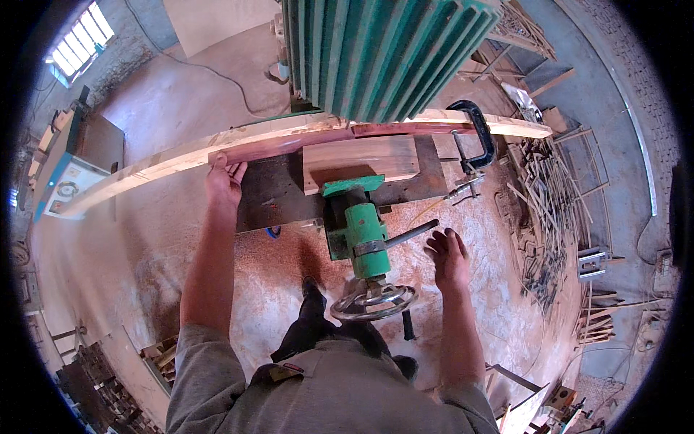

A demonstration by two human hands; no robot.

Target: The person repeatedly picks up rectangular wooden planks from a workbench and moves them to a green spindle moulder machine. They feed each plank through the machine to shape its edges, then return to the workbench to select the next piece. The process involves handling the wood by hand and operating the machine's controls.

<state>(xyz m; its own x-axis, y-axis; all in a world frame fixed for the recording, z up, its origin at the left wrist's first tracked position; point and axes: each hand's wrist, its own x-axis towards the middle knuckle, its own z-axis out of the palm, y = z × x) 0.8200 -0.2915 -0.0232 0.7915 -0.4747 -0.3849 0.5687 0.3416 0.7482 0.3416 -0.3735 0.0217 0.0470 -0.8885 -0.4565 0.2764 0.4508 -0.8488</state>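
My left hand (224,181) grips the left end of a reddish wooden strip (278,147), which lies along a long pale wooden beam (159,155). To the right, my right hand (450,260) hangs empty with its fingers apart and slightly curled, just off the dark lever (412,234) of a green clamp (367,235). A steel handwheel (374,300) sits at the clamp's near end. Its green jaw (353,185) is by a light wooden block (361,160) on the dark machine table (269,189). Above looms a ribbed green motor housing (383,54), hiding part of the beam.
A black C-clamp (477,134) is fixed over the beam on the right. Piled wood offcuts (546,217) cover the floor at right. A blue-and-white cabinet (76,177) stands at left under the beam's far end. A cable (231,79) trails over the floor behind.
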